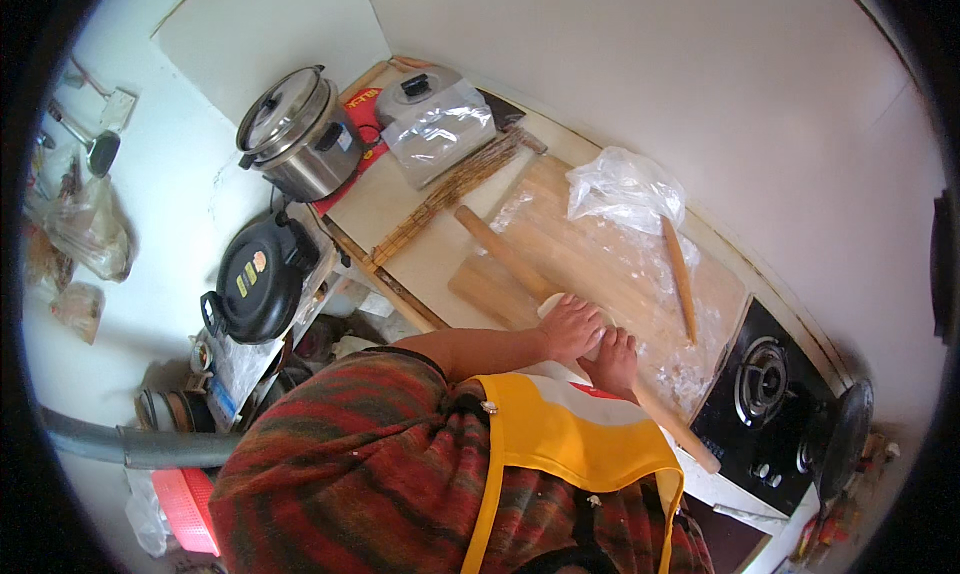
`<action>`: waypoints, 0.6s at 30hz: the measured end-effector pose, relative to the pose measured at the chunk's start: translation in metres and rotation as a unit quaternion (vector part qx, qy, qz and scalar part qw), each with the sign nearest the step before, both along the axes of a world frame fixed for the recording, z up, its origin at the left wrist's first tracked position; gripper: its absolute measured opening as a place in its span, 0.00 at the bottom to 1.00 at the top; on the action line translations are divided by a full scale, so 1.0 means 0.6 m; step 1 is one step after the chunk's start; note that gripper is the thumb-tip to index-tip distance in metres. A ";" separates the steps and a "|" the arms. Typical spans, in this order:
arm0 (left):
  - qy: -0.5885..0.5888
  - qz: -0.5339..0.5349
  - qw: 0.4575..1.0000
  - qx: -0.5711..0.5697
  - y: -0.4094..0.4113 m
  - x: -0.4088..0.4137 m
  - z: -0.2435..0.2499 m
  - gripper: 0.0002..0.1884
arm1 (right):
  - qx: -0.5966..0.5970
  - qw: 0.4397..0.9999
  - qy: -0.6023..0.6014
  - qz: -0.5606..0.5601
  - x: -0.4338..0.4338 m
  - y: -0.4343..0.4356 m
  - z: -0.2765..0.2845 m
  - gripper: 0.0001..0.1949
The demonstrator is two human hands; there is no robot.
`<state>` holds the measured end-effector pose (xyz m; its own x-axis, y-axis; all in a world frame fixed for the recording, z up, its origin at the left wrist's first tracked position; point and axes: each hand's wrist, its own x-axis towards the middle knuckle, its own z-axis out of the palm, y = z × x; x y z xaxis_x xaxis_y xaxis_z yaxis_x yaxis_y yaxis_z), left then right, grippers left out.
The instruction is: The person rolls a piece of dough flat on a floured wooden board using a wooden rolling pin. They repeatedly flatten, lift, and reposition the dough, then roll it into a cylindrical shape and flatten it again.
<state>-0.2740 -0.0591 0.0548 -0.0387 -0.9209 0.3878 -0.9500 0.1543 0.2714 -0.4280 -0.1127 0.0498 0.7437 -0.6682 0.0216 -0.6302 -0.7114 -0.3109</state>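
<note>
A long wooden rolling pin (506,247) lies slantwise across a floured wooden board (577,255). Pale dough (551,304) appears wrapped around the middle of the pin. My left hand (574,326) curls over the dough and pin from above. Close beside it, my right hand (611,360) grips the same roll, with its fingers over the top. Both hands hide much of the dough. The pin's near end (701,454) sticks out past the board, beside my yellow apron (570,446). A thinner, tapered rolling pin (681,281) rests on the right part of the board.
A crumpled clear plastic bag (626,187) covers one end of the thin pin. Right of the board is a black gas hob (750,394) with a wok (844,439). Leftward are a rolled straw mat (450,191), a plastic-covered lid (439,116), a steel cooker (304,138) and a black electric pan (259,277).
</note>
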 end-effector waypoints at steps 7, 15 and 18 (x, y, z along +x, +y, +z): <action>0.035 -0.010 0.997 0.072 -0.063 0.020 0.007 0.14 | 0.105 0.994 0.028 0.005 0.016 -0.057 0.021 0.38; 0.135 0.048 0.961 0.237 -0.135 0.022 0.002 0.20 | 0.319 0.947 0.038 -0.025 0.032 -0.123 0.066 0.44; 0.074 0.020 0.974 0.215 -0.144 0.029 -0.003 0.20 | 0.128 0.985 0.108 -0.039 0.029 -0.107 0.070 0.41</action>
